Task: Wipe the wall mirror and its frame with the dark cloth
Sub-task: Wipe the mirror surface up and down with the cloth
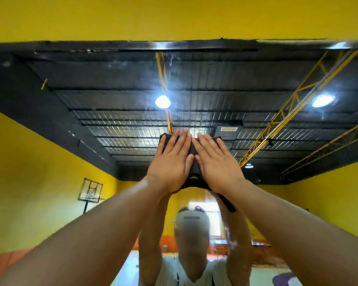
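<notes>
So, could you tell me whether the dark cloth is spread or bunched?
Spread flat: the left hand and right hand press the cloth open-palmed against the mirror.

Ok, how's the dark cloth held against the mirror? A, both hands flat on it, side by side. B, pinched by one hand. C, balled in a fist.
A: the left hand and right hand lie flat, fingers straight, side by side on the dark cloth against the mirror.

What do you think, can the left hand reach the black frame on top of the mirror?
Maybe, with a stretch. Nothing blocks the way, only bare glass lies between. But the left hand presses flat on the dark cloth with the arm raised, and the top frame sits well above its fingertips.
</notes>
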Demonstrator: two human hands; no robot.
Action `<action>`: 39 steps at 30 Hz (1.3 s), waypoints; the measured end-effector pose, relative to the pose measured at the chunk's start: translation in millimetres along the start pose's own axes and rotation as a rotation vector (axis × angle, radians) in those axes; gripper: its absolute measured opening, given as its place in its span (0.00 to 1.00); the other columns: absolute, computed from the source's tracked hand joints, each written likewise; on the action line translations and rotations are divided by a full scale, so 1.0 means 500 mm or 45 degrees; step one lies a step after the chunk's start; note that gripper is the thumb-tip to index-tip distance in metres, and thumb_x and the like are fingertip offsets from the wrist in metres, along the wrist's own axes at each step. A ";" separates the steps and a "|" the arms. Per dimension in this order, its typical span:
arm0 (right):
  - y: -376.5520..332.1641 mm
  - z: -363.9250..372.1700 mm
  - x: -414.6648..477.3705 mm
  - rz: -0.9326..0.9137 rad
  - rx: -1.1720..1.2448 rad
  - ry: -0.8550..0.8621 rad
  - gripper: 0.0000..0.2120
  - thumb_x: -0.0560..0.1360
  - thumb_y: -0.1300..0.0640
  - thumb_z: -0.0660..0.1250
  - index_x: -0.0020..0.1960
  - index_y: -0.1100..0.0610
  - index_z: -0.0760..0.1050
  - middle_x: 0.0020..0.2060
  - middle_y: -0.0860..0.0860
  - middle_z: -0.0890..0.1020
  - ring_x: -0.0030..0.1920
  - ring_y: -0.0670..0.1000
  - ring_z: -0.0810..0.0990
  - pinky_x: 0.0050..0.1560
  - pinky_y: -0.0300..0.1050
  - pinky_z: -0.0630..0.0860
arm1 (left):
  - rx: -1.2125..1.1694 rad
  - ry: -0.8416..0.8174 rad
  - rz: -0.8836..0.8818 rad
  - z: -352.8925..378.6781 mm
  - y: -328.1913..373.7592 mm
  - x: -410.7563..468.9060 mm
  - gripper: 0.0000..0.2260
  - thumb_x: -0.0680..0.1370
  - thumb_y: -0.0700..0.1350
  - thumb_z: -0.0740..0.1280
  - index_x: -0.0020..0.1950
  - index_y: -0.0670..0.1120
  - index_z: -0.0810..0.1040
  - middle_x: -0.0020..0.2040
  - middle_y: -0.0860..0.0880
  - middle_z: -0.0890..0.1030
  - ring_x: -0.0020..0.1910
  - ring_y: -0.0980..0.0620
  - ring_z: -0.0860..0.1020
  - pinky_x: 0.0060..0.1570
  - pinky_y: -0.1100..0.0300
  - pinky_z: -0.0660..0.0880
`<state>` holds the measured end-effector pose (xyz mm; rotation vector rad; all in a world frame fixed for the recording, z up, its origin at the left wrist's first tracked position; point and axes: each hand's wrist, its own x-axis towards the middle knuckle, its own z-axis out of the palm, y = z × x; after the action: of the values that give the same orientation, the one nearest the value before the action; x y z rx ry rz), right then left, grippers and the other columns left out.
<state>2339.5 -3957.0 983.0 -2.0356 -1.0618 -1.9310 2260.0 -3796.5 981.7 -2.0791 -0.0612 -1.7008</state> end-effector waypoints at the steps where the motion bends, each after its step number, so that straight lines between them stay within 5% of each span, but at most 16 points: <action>1: 0.005 -0.012 0.024 0.028 -0.012 0.000 0.26 0.88 0.47 0.39 0.84 0.51 0.39 0.83 0.48 0.42 0.82 0.46 0.36 0.81 0.49 0.34 | -0.014 -0.009 -0.032 -0.007 -0.002 0.024 0.30 0.84 0.58 0.38 0.85 0.48 0.45 0.85 0.51 0.44 0.83 0.52 0.40 0.81 0.45 0.40; 6: -0.005 -0.056 0.092 0.102 -0.015 -0.143 0.26 0.88 0.49 0.43 0.84 0.56 0.49 0.84 0.54 0.51 0.83 0.52 0.46 0.82 0.51 0.42 | -0.342 -0.195 -0.144 -0.065 -0.010 0.088 0.25 0.88 0.51 0.45 0.85 0.49 0.45 0.85 0.52 0.41 0.83 0.54 0.37 0.80 0.48 0.34; 10: -0.034 -0.070 0.115 0.206 0.117 -0.107 0.25 0.87 0.50 0.46 0.80 0.60 0.62 0.81 0.58 0.62 0.82 0.57 0.56 0.80 0.55 0.53 | -0.379 -0.107 -0.181 -0.060 -0.025 0.073 0.25 0.88 0.51 0.45 0.85 0.48 0.49 0.85 0.51 0.45 0.83 0.55 0.41 0.81 0.50 0.37; 16: -0.068 -0.023 0.073 0.276 0.145 0.067 0.27 0.87 0.48 0.43 0.84 0.56 0.51 0.84 0.54 0.50 0.83 0.53 0.41 0.82 0.52 0.37 | -0.189 0.077 -0.260 -0.012 0.018 0.023 0.26 0.87 0.54 0.38 0.84 0.48 0.41 0.84 0.50 0.38 0.82 0.53 0.34 0.81 0.48 0.34; 21: -0.052 -0.002 0.068 0.201 0.056 0.161 0.26 0.88 0.49 0.44 0.84 0.54 0.53 0.84 0.53 0.53 0.84 0.52 0.45 0.83 0.52 0.41 | -0.186 0.147 -0.182 -0.005 0.006 0.017 0.29 0.83 0.55 0.38 0.85 0.50 0.48 0.85 0.50 0.44 0.83 0.52 0.39 0.81 0.50 0.34; 39: 0.132 -0.034 -0.042 0.143 0.044 0.136 0.25 0.88 0.49 0.47 0.83 0.53 0.56 0.83 0.53 0.58 0.83 0.52 0.50 0.82 0.50 0.42 | -0.151 0.094 -0.232 0.010 0.225 0.052 0.26 0.87 0.53 0.42 0.85 0.49 0.48 0.85 0.52 0.47 0.84 0.51 0.41 0.81 0.46 0.37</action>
<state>2364.7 -4023.2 990.1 -1.9071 -0.9302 -1.9278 2305.7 -3902.3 970.2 -2.1502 -0.1341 -1.9305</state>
